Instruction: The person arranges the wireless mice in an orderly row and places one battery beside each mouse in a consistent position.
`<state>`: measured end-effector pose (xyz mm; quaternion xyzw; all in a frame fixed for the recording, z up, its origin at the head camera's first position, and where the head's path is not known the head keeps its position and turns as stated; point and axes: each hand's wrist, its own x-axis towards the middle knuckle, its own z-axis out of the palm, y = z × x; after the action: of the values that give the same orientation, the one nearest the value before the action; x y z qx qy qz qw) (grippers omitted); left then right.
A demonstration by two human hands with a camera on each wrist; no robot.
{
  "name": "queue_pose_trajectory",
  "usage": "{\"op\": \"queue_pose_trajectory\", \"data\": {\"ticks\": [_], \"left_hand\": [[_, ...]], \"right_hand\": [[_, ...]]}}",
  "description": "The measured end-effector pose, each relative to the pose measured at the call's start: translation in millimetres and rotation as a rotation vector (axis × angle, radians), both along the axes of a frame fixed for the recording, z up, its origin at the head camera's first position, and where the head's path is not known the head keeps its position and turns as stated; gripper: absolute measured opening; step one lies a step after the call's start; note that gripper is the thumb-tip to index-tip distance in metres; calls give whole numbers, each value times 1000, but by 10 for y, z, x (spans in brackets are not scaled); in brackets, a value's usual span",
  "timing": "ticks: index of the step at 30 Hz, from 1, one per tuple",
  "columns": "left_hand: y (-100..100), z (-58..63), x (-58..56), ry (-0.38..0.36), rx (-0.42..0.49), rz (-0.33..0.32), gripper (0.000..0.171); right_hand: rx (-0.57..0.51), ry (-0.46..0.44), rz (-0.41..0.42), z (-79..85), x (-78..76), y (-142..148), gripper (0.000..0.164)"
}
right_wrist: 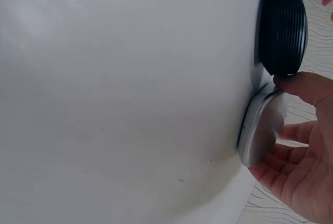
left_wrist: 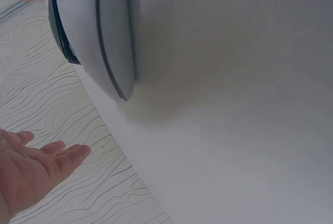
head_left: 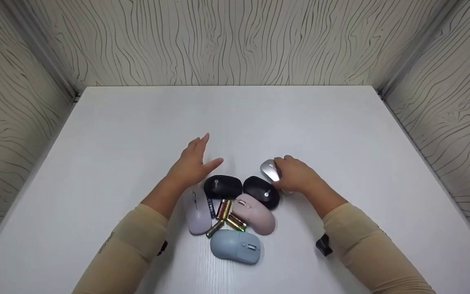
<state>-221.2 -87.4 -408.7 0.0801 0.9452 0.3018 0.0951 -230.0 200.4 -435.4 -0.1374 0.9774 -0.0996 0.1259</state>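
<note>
From here, the desk (head_left: pixel 235 118) offers broad passage beyond the left hand (head_left: pixel 190 165) and right hand (head_left: pixel 298 174), and out to either side. The batteries (head_left: pixel 222 209) are hemmed in: lavender mouse (head_left: pixel 198 216) left, pink mouse (head_left: pixel 257 216) right, black mice (head_left: pixel 225 188) behind, blue mouse (head_left: pixel 233 246) in front. The silver mouse (head_left: pixel 269 169) obstructs the back right.

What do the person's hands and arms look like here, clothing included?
The left hand and right hand are ungloved. The left sleeve and right sleeve are tan, ending on the forearms; small, unreadable dark lettering marks the left one. A black piece shows beside each sleeve.
</note>
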Motion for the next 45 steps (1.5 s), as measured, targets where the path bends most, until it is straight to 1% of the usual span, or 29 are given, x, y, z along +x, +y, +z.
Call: {"op": "queue_pose_trajectory", "data": {"ticks": [3, 6, 10, 13, 17, 22, 26, 30, 35, 38, 42, 45], "left_hand": [[13, 23, 8, -1, 1, -5, 85], [36, 55, 5, 6, 8, -11, 85], [81, 90, -20, 10, 25, -18, 85], [135, 114, -54, 9, 42, -21, 84], [245, 160, -118, 15, 64, -21, 84], [413, 234, -227, 33, 92, -23, 84], [532, 268, -326, 32, 102, -17, 82], [621, 293, -400, 16, 130, -2, 82], [675, 312, -417, -3, 127, 29, 82], [698, 304, -406, -11, 121, 34, 82], [721, 278, -381, -29, 122, 16, 82], [722, 264, -361, -44, 126, 10, 83]], "right_hand": [[-20, 10, -21, 17, -41, 24, 68], [-38, 21, -52, 78, -108, 46, 67], [-54, 26, -116, 184, -235, 55, 69], [-63, 23, -172, 232, -344, 58, 70], [-68, 9, -237, 275, -473, 67, 75], [-81, 11, -297, 331, -611, 79, 72], [-101, 10, -351, 356, -700, 86, 72], [-107, 23, -405, 334, -785, 100, 73], [-93, 39, -439, 264, -854, 125, 71], [-95, 43, -457, 217, -851, 148, 69], [-104, 35, -486, 163, -811, 175, 69], [-100, 28, -491, 125, -784, 183, 69]]}}
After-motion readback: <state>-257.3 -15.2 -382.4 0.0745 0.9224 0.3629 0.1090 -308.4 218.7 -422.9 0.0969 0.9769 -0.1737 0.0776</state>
